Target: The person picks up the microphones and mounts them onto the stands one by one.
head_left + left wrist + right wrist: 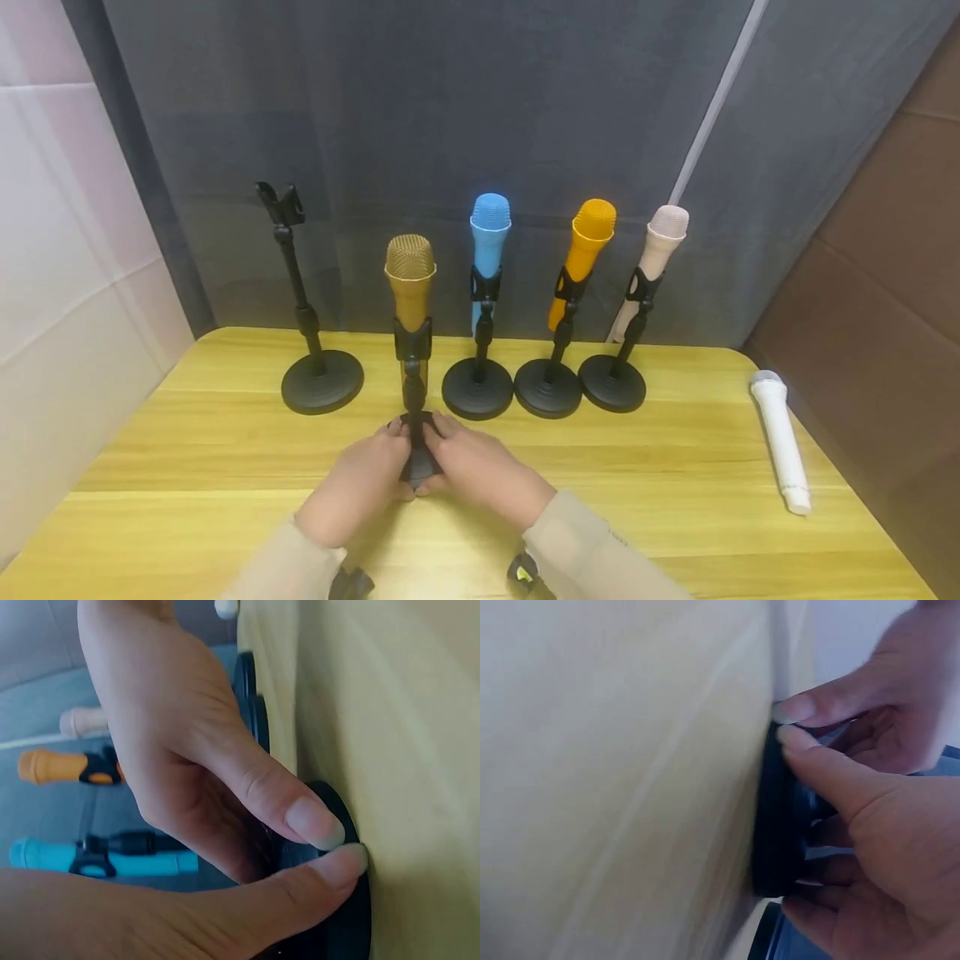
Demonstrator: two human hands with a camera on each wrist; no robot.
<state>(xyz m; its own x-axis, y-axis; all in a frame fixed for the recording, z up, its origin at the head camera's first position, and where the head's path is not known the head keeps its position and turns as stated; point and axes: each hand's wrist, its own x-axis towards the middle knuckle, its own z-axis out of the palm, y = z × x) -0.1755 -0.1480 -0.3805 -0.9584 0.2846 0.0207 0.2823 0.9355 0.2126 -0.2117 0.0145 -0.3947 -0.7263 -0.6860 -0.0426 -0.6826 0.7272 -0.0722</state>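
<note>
A gold microphone [411, 292] stands upright in the clip of a black microphone stand [413, 392], in front of the row. My left hand [363, 475] and right hand [480, 471] hold that stand's round base [422, 468] from both sides, fingers curled about it. Both thumbs meet at its near edge; in the left wrist view, the left thumb [341, 866] presses the black rim just below the right thumb. From the right wrist view, the base [774, 825] shows edge-on, its underside close against the wooden table [630, 787]. Some fingertips are hidden behind the base and post.
Behind stand the blue [489, 237], orange [588, 250] and pale pink [660, 246] microphones, each clipped in a black stand. An unfilled stand [300, 308] is at the left. A white microphone [782, 442] lies near the right edge. A grey curtain [375, 108] hangs behind.
</note>
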